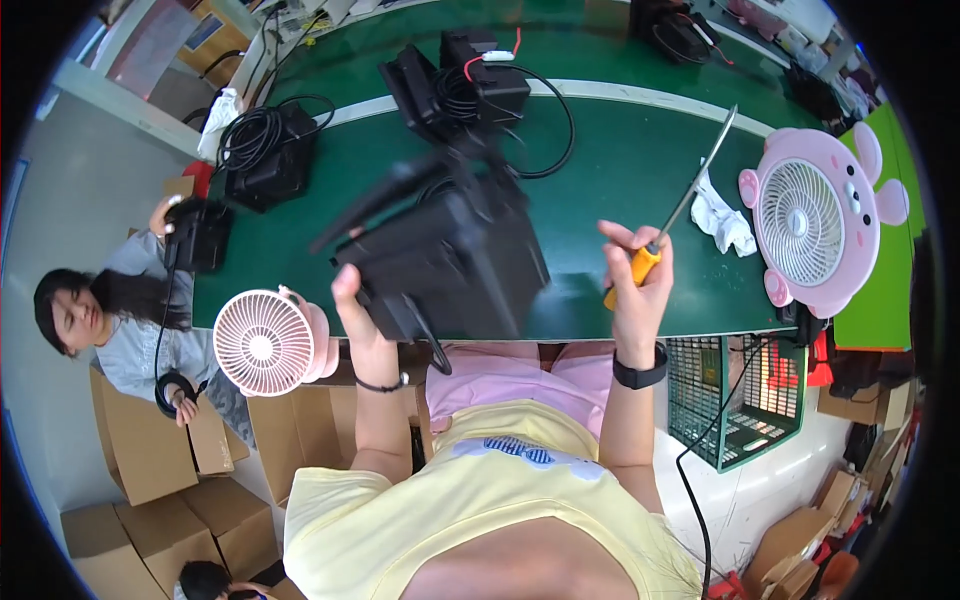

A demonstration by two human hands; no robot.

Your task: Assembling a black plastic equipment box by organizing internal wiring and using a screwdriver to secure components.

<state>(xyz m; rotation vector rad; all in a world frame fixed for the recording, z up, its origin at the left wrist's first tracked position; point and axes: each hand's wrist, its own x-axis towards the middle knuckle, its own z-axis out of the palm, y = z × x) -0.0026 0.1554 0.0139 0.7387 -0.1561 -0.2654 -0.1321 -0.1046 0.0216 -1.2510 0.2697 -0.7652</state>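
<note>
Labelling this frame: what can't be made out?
All in the head view:
Black unit: blurred by motion; fine detail lost.
Left hand: most fingers hidden behind the black unit.
Screwdriver: handle partly covered by the right hand.
Top-right device: cut off by the top edge.
Lower-left person: mostly cut off by the bottom edge.

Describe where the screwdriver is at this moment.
In the head view, the orange-handled screwdriver is in the person's right hand, right of the blurred black device, its shaft slanting up beside the crumpled white wad.
</note>
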